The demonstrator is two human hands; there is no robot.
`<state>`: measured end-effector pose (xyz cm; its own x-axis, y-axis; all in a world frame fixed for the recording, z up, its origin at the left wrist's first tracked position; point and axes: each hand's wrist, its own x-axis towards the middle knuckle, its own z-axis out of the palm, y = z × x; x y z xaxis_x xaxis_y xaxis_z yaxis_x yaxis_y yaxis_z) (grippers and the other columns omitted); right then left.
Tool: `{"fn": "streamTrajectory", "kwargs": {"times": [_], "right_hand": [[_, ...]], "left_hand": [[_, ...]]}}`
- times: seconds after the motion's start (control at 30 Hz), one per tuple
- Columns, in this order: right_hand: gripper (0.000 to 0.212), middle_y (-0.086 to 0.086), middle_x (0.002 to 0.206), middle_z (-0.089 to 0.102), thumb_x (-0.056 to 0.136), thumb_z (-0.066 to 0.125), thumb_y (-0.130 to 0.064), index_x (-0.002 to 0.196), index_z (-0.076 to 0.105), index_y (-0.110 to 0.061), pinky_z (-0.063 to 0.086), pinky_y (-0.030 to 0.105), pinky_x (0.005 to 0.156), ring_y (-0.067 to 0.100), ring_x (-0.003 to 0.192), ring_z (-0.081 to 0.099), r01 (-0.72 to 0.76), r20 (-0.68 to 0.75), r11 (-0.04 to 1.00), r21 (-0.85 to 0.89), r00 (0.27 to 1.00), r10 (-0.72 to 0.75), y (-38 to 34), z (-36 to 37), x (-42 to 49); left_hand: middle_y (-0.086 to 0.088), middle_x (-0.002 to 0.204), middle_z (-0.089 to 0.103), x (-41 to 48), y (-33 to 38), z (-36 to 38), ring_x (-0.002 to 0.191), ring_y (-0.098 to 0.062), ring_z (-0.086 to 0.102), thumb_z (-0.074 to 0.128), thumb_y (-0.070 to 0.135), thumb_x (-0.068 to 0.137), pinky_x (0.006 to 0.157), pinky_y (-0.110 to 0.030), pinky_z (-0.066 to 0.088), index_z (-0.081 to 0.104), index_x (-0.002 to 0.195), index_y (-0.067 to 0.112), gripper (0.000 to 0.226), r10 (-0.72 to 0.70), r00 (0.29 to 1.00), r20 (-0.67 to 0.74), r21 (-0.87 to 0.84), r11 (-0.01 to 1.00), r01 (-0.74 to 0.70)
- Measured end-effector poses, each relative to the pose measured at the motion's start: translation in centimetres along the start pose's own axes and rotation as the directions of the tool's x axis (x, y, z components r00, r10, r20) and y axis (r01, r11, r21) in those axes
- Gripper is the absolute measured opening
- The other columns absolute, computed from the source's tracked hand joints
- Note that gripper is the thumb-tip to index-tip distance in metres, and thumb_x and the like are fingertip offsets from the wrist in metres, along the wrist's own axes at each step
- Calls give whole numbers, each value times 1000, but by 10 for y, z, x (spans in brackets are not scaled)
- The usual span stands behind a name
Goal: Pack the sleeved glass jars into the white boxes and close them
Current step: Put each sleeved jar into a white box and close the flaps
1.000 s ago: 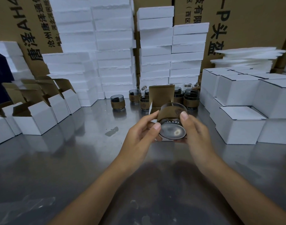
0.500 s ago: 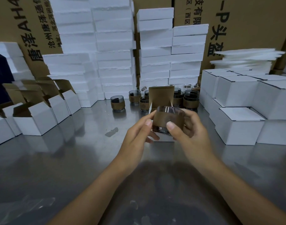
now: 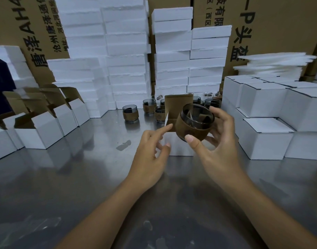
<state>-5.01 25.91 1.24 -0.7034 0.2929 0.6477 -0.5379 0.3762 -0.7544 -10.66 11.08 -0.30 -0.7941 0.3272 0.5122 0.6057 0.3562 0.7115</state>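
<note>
My right hand (image 3: pixel 217 151) grips a dark glass jar with a brown sleeve (image 3: pixel 193 126), tilted with its mouth facing up and away, just above an open white box (image 3: pixel 179 146) whose brown lid flap stands upright behind it. My left hand (image 3: pixel 152 153) is free of the jar, fingers loose, its forefinger pointing at the box's left front corner. Several more sleeved jars (image 3: pixel 130 113) stand on the steel table (image 3: pixel 64 177) behind the box.
Open white boxes (image 3: pixel 39 130) with raised brown flaps line the left side. Closed white boxes (image 3: pixel 265 139) are stacked at the right. Foam block stacks (image 3: pixel 127 60) and large cardboard cartons (image 3: pixel 280 24) wall off the back.
My left hand has let go of the jar and drawn back to the left. My right hand has turned the jar from bottom-toward-me to mouth-up and raised it over the box.
</note>
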Motion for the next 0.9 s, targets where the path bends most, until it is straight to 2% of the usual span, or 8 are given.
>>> {"fn": "streamTrajectory", "kwargs": {"times": [0.07, 0.17, 0.27, 0.37, 0.5, 0.6, 0.7, 0.9], "right_hand": [[65, -31, 117, 50, 76, 76, -19, 119, 37, -48, 42, 21, 97, 0, 115, 52, 36, -8, 999, -23, 999, -36, -1, 0, 0], [59, -28, 118, 52, 76, 76, -18, 116, 41, -47, 44, 32, 100, 3, 116, 52, 65, -5, 997, -44, 998, -65, -3, 0, 1], [56, -24, 118, 53, 76, 75, -20, 113, 42, -46, 44, 38, 101, 5, 116, 53, 72, 1, 997, -42, 997, -72, -5, 0, 1], [51, -34, 112, 53, 75, 73, -31, 113, 42, -48, 44, 36, 102, 3, 115, 53, 57, 19, 998, -19, 998, -56, -7, 0, 1], [49, -35, 110, 54, 73, 67, -40, 115, 42, -44, 45, 32, 101, 5, 114, 56, 34, 29, 996, 87, 999, -37, -8, 1, 1], [49, -36, 111, 54, 74, 67, -39, 116, 42, -42, 46, 20, 95, 0, 113, 55, 43, 32, 991, 128, 998, -47, -6, 0, 2], [46, -33, 112, 55, 76, 68, -37, 115, 43, -41, 45, 13, 89, -1, 113, 55, 67, 45, 987, 145, 996, -74, -6, 0, 2], [43, -28, 109, 58, 78, 68, -25, 112, 44, -37, 45, 13, 86, 1, 110, 57, 78, 55, 981, 179, 995, -89, -5, 0, 3]], "left_hand": [[18, 108, 33, 1, -5, 2, 99, 6, 46, 47, 35, 96, 69, -2, 40, 28, 130, 61, 47, -25, 998, 50, 111, 994, 20], [14, 117, 27, 4, -11, 6, 99, -1, 46, 45, 39, 96, 74, -8, 39, 21, 140, 53, 52, -56, 995, 79, 194, 980, 40], [11, 126, 28, 8, -13, 8, 98, -2, 45, 46, 41, 95, 77, -14, 38, 35, 135, 45, 42, -64, 997, 42, 244, 968, 52], [8, 121, 36, 10, -10, 7, 98, -3, 43, 50, 38, 94, 76, -14, 36, 50, 121, 37, 27, 25, 999, -38, 338, 941, -10], [6, 95, 41, 6, -3, 3, 81, -12, 47, 54, 32, 93, 62, -16, 37, 56, 105, 31, 13, 222, 975, -31, 430, 883, -187], [3, 84, 49, 5, 1, 1, 72, -12, 44, 53, 32, 90, 59, -17, 30, 62, 100, 25, 15, 338, 941, -24, 488, 825, -284], [2, 76, 54, 4, 4, 1, 69, -13, 46, 49, 34, 90, 60, -24, 36, 64, 94, 21, 20, 418, 908, -3, 499, 788, -361], [4, 70, 57, 1, 7, 4, 68, -10, 48, 47, 36, 89, 66, -27, 39, 61, 82, 17, 24, 456, 890, 8, 436, 799, -414]]}}
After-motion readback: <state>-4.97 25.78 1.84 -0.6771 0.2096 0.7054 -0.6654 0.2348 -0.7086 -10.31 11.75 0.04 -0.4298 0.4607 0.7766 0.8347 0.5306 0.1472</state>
